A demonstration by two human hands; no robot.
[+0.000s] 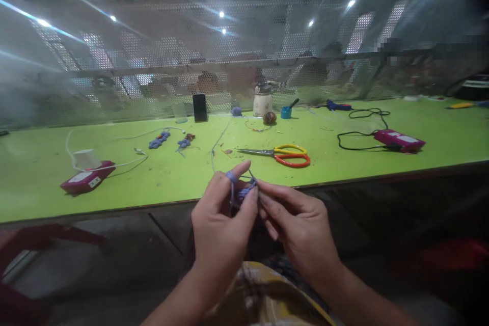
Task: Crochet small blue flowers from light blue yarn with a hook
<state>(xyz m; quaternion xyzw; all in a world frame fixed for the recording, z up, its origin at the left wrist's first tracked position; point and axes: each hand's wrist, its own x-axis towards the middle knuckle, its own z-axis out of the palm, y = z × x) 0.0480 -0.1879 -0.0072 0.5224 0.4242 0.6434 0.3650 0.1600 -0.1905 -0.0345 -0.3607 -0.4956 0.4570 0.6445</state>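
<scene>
My left hand is closed on a small blue-purple crochet piece, with the thumb pressed on it. Yarn wraps around the raised index finger and stretches over to the piece. My right hand pinches at the piece's right edge, its fingers around what looks like a thin crochet hook, almost wholly hidden. Both hands meet just in front of the table's near edge. A strand of yarn runs back across the table to a small yarn ball. Beyond my hands lie scissors with yellow and orange handles.
On the green table are flower-like crochet pieces, a phone, a patterned bottle, a dark ball and a blue pot. Corded magenta power strips sit at both sides. A perforated screen stands behind.
</scene>
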